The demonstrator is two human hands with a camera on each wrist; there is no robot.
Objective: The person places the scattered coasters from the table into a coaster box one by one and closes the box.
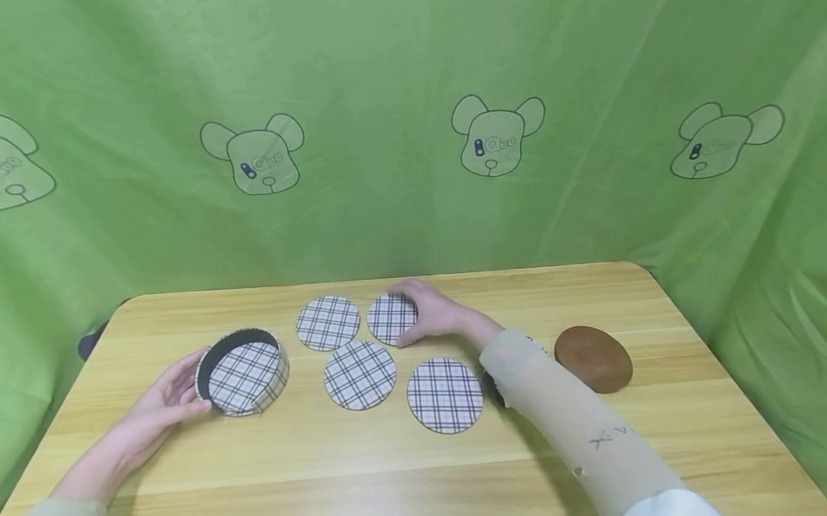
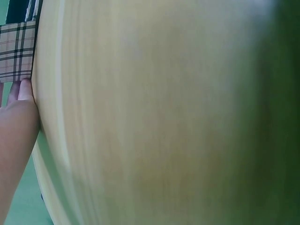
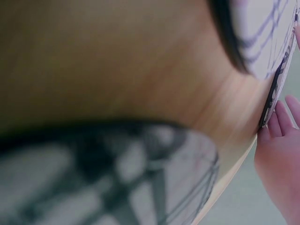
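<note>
My left hand point(image 1: 160, 404) holds a round plaid coaster holder point(image 1: 279, 378) with a dark inner wall, tilted on the left of the table. Its plaid side point(image 2: 18, 54) shows at the edge of the left wrist view. At the back middle, my right hand point(image 1: 432, 311) grips the right side of a round plaid coaster point(image 1: 390, 318), thumb at the near edge and fingers at the far edge. In the right wrist view, the fingers point(image 3: 280, 119) meet that coaster's dark rim. Beside it lie a back-left coaster point(image 1: 328, 323), a middle coaster point(image 1: 360, 375) and a front coaster point(image 1: 445, 395).
A brown round disc point(image 1: 593, 359) lies right of my right forearm. Under that forearm another dark-edged plaid piece is mostly hidden. The wooden table point(image 1: 313, 489) ends at a green curtain point(image 1: 383, 213) behind.
</note>
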